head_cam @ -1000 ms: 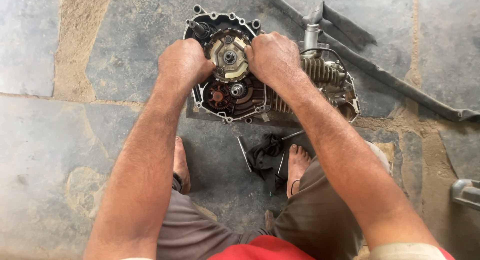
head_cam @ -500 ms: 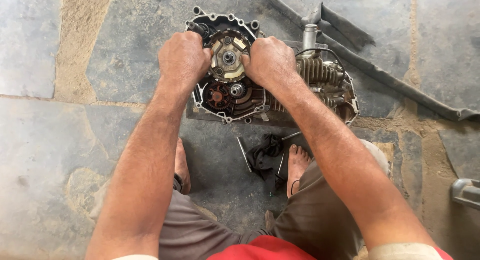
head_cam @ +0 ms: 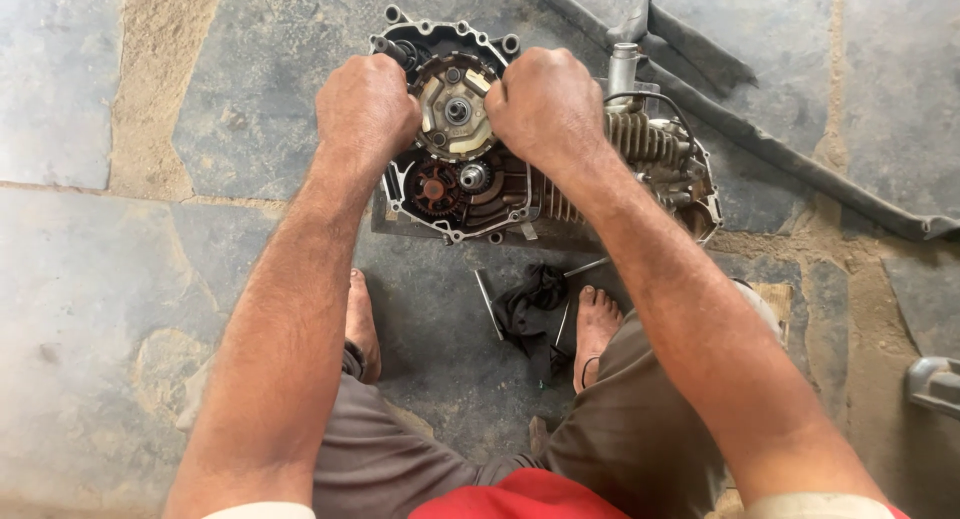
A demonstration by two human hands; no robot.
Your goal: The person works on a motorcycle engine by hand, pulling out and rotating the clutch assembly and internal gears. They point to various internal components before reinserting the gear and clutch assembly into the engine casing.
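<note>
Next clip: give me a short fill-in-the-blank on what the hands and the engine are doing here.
1. Both hands, the left hand and the right hand, grip the round clutch assembly from ____ sides.
2. The engine lies on a ____ floor.
3. A black rag lies between the person's bare ____.
4. The finned cylinder lies under the person's ____ forearm.

Missing words: opposite; stone; feet; right

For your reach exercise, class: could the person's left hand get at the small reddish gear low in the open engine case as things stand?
Probably yes. The left hand grips the round clutch assembly just above the reddish gear, which lies uncovered in the engine case. Nothing sits between them, though the hand must let go first.
</note>
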